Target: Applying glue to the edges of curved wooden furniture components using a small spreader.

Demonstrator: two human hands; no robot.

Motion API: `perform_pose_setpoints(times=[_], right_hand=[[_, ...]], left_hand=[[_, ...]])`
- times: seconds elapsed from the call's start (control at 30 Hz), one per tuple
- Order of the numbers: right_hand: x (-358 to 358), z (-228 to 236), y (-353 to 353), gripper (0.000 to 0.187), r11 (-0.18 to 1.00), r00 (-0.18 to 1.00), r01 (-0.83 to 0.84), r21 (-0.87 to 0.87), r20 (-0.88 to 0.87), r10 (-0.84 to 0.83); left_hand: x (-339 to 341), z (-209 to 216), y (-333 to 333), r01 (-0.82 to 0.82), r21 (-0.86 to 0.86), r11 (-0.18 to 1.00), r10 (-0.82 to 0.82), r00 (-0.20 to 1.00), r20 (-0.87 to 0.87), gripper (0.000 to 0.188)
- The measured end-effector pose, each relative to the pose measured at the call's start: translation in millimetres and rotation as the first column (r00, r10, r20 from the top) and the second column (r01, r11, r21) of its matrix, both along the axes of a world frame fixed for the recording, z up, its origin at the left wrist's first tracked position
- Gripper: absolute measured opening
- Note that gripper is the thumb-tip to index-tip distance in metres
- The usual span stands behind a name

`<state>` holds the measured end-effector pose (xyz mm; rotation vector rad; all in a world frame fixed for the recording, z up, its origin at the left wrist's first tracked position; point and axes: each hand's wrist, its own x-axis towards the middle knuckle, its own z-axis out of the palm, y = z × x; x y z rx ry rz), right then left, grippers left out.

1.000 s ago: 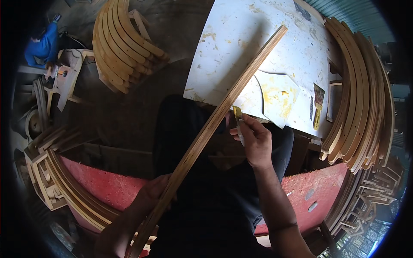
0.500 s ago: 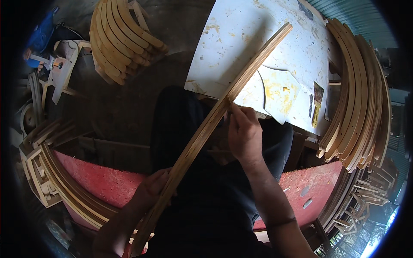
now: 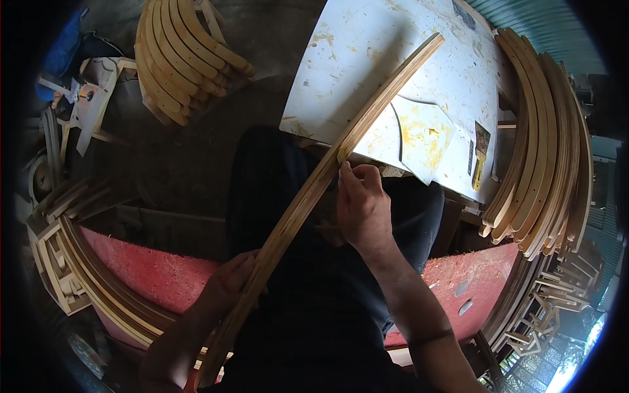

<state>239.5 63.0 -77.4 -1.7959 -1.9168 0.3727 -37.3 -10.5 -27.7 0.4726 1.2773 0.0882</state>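
A long, slightly curved wooden slat (image 3: pixel 301 205) runs diagonally across my lap. Its far end rests on or hangs just over a white board, which I cannot tell, and its near end reaches my body. My left hand (image 3: pixel 230 280) is closed around the lower part, some fingers hidden beneath it. My right hand (image 3: pixel 364 206) is pinched against the slat's right edge near its middle. Anything between those fingertips is too small to make out. A small yellowish patch shows on the wood by the fingertips.
Ahead lies the stained white board (image 3: pixel 354 59), bearing a putty-smeared plate (image 3: pixel 426 141) and a yellow-handled scraper (image 3: pixel 479 164). Curved slats (image 3: pixel 540 150) are stacked at right, more (image 3: pixel 183 59) at far left. Red panels (image 3: pixel 147 268) flank me. Another person (image 3: pixel 62 56) is at the far left.
My right hand has slid a little left and toward me along the slat's edge, uncovering a yellowish patch. My left hand keeps its hold, and the slat has barely shifted.
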Motion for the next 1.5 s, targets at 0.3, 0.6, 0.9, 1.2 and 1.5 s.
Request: perform_pose_setpoints(times=[0.3,0.6,0.9,1.2,1.5], right_hand=[[-6,10,-7,0.033,0.997,0.998,-0.057,-0.053,0.022,0.058],[-10,17,-15,0.032,0.988,0.989,-0.127,-0.083,0.063,0.132],[-13,29,-20,0.039,0.968,0.965,-0.194,-0.157,0.144,0.217],[32,43,-5,0.026,0.885,0.845,-0.261,-0.385,-0.535,0.017],[49,0,45,0.025,0.992,0.925,-0.122,0.012,-0.362,0.118]], left_hand=[[1,4,1,0.009,-0.004,1.0,-0.009,1.0,-0.03,0.061],[3,8,5,0.029,0.003,1.0,-0.029,0.999,-0.023,0.059],[2,3,1,-0.003,0.01,1.0,0.003,1.0,-0.024,0.058],[2,5,1,-0.017,0.019,1.0,0.017,1.0,-0.017,0.058],[1,5,4,-0.005,0.018,1.0,0.005,1.0,0.001,0.056]])
